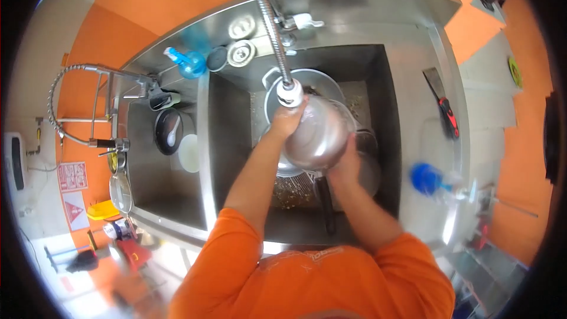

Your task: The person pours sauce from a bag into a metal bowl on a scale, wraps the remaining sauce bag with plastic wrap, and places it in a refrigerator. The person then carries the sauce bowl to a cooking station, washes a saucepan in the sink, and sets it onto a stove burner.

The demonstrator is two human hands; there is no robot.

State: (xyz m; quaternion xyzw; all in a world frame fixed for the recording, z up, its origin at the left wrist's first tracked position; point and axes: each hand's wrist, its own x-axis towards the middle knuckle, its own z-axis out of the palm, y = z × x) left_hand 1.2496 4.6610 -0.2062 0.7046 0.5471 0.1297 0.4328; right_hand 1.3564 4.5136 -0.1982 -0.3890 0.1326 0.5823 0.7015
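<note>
A shiny round metal bowl (319, 136) is held tilted over the large sink (390, 142), below the white faucet head (289, 93). My left hand (288, 119) grips its upper left edge, close to the faucet head. At its lower right side is my right hand (346, 162), with the fingers partly hidden by the bowl. Beneath it in the sink lie a large pot (319, 78) with side handles and a pan with a black handle (325, 204). Food bits are scattered on the sink floor.
A second sink (171, 192) at the left holds a dark pan (168, 131) and a white plate (189, 153). Blue spray bottle (192, 65) and round lids (241, 52) stand along the back ledge. On the right counter lie a scraper (442, 103) and a blue-topped item (426, 178).
</note>
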